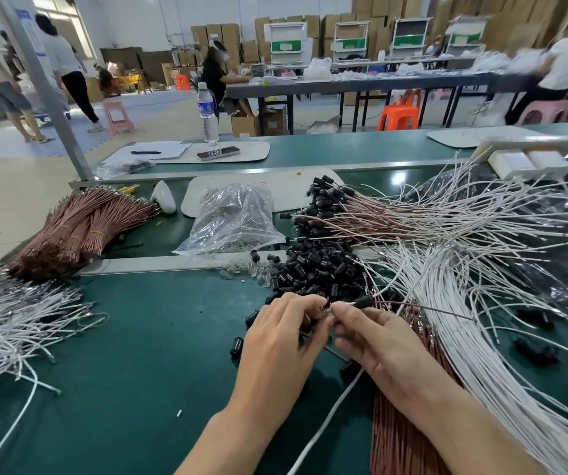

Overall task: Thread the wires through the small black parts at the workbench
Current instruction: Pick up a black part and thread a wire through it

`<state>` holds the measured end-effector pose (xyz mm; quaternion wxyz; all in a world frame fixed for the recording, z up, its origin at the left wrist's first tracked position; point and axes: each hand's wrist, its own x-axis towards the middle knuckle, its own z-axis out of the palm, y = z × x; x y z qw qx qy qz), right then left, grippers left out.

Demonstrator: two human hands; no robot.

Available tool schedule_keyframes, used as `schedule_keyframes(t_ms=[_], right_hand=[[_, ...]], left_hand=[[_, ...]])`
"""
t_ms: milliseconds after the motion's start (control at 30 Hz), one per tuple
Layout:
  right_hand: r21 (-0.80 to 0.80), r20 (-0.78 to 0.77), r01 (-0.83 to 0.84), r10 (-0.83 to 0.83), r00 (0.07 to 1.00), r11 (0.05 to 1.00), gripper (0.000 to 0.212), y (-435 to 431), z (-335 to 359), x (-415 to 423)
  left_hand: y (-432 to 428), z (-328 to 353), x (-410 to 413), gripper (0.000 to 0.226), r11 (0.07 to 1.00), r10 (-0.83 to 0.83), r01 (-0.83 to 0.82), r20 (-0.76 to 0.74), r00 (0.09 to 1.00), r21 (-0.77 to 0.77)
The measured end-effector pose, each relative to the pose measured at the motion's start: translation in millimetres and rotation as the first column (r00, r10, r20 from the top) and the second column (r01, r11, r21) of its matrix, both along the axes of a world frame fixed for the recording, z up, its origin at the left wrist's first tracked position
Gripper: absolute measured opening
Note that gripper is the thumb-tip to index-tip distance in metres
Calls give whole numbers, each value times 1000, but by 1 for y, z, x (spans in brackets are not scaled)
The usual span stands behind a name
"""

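Indoors, left hand point(275, 341) and right hand point(378, 344) pinch one wire point(423, 307) over the green bench point(138, 337) — cartons point(231, 36) behind

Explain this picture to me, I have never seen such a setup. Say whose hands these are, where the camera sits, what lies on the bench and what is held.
No machine here: a person works with bare hands, and the single picture comes from a camera worn on the head, looking down. The left hand and right hand meet at the fingertips, pinching the end of a thin brown wire that carries a small black part; finer detail is too small to tell. On the green bench lie a pile of black parts, loose white wires, a tied brown bundle and a clear bag.
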<state>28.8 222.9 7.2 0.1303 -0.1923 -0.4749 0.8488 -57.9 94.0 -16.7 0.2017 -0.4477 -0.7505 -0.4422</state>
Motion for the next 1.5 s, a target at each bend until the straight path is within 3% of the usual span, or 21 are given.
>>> schedule_keyframes(t_ms=[367,467,633,767,900,1233,1500], right_hand=[[-8,-12,-2,2,1000,1000,19,-1,-1,-1],[-24,-37,-11,10,999,1000,27,-2,1,0],[-86,-92,122,-129,987,989,45,1,2,-1],[-131,-105,180,-194,975,975,34,3,0,0],[-64,-104,144,-150,983,987,24,2,1,0],[30,-114,29,-25,993,999,27,-2,0,1],[67,-87,-8,13,996,998,38,-3,-5,-1]], left_hand=[[-1,0,0,12,998,-70,69,74,995,9],[-1,0,-1,18,997,-68,65,92,993,30],[-1,0,-2,17,994,-62,51,120,991,95],[-1,-1,-5,16,994,-31,13,173,984,107],[-1,-3,-4,10,996,-47,32,180,982,85],[-1,-3,-4,10,993,-79,60,195,978,102],[-2,-3,-6,31,985,-100,53,291,952,165]])
